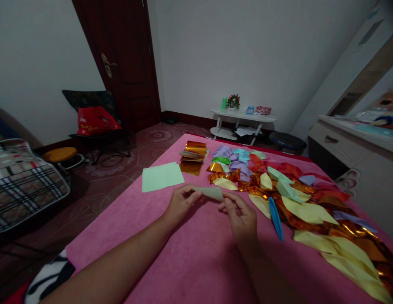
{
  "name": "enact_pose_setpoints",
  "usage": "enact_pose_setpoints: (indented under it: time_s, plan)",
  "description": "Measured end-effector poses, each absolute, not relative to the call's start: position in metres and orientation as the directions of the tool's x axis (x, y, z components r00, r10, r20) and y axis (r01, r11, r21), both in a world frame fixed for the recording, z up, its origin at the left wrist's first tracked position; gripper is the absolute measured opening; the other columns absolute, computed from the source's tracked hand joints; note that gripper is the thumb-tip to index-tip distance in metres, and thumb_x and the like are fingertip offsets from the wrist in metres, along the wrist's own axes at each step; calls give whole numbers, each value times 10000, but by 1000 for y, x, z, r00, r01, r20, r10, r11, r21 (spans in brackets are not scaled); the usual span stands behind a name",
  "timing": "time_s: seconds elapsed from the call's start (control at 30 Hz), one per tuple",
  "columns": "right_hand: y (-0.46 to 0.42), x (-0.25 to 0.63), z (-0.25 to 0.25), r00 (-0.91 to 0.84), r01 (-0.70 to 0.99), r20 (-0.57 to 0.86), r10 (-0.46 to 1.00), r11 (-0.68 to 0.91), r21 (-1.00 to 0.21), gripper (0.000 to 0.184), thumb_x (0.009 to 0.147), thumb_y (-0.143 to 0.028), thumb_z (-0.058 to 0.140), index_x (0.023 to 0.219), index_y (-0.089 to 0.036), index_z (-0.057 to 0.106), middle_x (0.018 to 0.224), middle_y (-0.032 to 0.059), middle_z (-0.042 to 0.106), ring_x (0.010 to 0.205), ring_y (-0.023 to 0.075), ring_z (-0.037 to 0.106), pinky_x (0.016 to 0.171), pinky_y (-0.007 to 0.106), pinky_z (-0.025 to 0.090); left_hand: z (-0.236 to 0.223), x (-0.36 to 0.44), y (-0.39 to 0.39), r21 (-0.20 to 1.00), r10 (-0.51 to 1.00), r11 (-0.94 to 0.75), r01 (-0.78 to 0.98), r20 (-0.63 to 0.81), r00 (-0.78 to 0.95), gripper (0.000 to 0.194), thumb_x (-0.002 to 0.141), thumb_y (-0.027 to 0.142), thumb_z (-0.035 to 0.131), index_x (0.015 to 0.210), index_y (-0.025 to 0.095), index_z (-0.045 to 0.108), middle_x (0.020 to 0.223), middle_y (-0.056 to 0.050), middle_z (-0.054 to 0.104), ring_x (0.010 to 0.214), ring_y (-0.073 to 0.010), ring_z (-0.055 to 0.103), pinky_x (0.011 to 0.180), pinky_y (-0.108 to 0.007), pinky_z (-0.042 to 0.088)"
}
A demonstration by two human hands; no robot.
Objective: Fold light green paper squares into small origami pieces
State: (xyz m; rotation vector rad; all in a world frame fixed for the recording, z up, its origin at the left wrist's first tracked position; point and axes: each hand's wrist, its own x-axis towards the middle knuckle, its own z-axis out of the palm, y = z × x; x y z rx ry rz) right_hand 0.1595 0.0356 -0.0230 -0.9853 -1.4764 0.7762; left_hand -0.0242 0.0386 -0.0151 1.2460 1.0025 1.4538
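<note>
Between my two hands, just above the pink cloth (196, 261), is a narrow folded piece of pale green paper (211, 193). Its left end is pinched by my left hand (180, 202), thumb on the near side. My right hand (239, 217) grips the right end with thumb and fingers curled in. Beyond my left hand lie flat sheets of light green paper (163, 176). Behind them sits a stack of shiny gold paper (193, 157). Right of my right hand spreads a heap of folded paper pieces (288, 185) in yellow, gold, purple, red and blue.
A blue folded paper (275, 217) lies at the heap's near edge. Past the table stand a low white side table (244, 115), a dark round stool (287, 141) and a chair with a red bag (96, 120). A white cabinet (351, 147) is at the right.
</note>
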Motion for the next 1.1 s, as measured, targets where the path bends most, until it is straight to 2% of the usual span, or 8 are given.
enact_pose_setpoints:
  time_s: [0.1,0.23,0.47,0.57,0.7,0.83,1.0,1.1]
  plan:
    - [36,160,-22,23,168,392,919,383,-908,264,887,-346,524,991,-157,675,625,13,652,506,126,587,503,239,497,-17,-24,40,964,988,-152,-220,143,-57,329,779,427,667,705,107,670,642,-57,665,602,-159,631,632,-292,513]
    - [36,160,-22,57,169,381,923,367,-915,251,865,-362,557,949,-164,688,741,36,692,419,88,503,431,222,439,-24,-27,44,963,992,-118,-244,104,-69,373,821,470,605,743,108,640,676,-75,689,593,-169,660,615,-287,523]
    - [37,161,-21,-46,255,460,887,455,-853,186,829,-323,595,782,-179,703,733,28,675,640,154,611,551,232,472,-27,-29,45,965,993,-112,-239,103,-50,386,828,481,592,720,111,615,642,-69,680,550,-154,647,583,-270,519]
    - [37,161,-22,-74,281,474,878,474,-834,201,829,-318,592,725,-177,690,697,24,661,627,154,591,542,232,448,-26,-28,44,966,994,-105,-235,94,-56,383,825,470,600,705,107,606,630,-66,674,533,-148,643,554,-253,510]
    - [37,160,-22,-55,274,441,896,438,-856,188,811,-332,615,766,-171,699,684,16,637,553,128,526,490,226,406,-25,-28,44,956,996,-75,-284,57,-69,352,818,449,619,744,105,606,624,-61,678,535,-150,657,540,-235,509]
    - [37,159,-20,5,212,334,943,325,-922,225,778,-370,644,811,-156,705,591,-13,567,451,93,421,406,208,330,-25,-29,44,930,999,-36,-367,19,-50,292,803,399,650,783,115,587,647,-66,701,562,-150,668,559,-229,516]
    - [40,163,-15,126,76,223,967,215,-974,288,773,-422,644,821,-142,692,465,-54,457,420,96,409,400,202,327,-22,-28,41,952,995,-7,-306,37,93,259,786,361,675,782,108,618,522,-21,634,442,-96,564,465,-182,419]
    - [41,166,-14,96,13,185,978,184,-983,296,752,-437,657,771,-142,682,467,-54,458,411,92,402,385,198,318,-21,-28,41,945,996,-36,-325,60,66,265,737,333,727,859,111,648,704,-34,668,574,-90,590,557,-184,445]
